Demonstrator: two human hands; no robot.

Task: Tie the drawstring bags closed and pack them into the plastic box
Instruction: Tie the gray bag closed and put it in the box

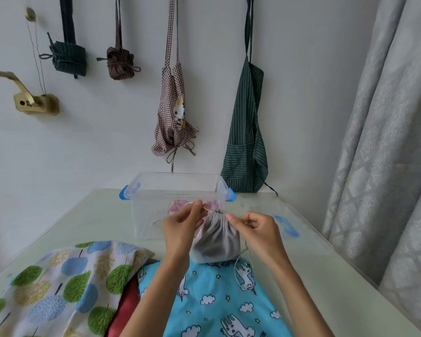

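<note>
At the far left of the pale surface [326, 276] we see a tree-print fabric bag [58, 285] lying flat, with a red cloth [127, 310] tucked partly under its right edge. Next to that lies a blue unicorn-print bag [219, 302], spread flat at the near edge, with both forearms crossing above it. Our left hand [180, 224] is raised in front of the clear plastic box [175, 190], its thumb and fingers pinching a thin tan drawstring [206, 207] that runs to the gathered neck of the small grey drawstring bag [215, 242]. This grey bag stands upright between the two hands, its mouth cinched into pleats, its base resting at the top edge of the unicorn-print bag and just in front of the box. Behind it, through the box's near wall, we can make out a pink-patterned bag [180, 206] already inside; the box has blue latches at both ends and stands open. Our right hand [255, 227] sits just right of the grey bag's neck, fingers curled and pinching the other end of the cord, from which a loose loop [241, 271] hangs down over the blue bag. Further right, the box's clear lid [287, 226] with its blue clips lies flat on the surface.
</note>
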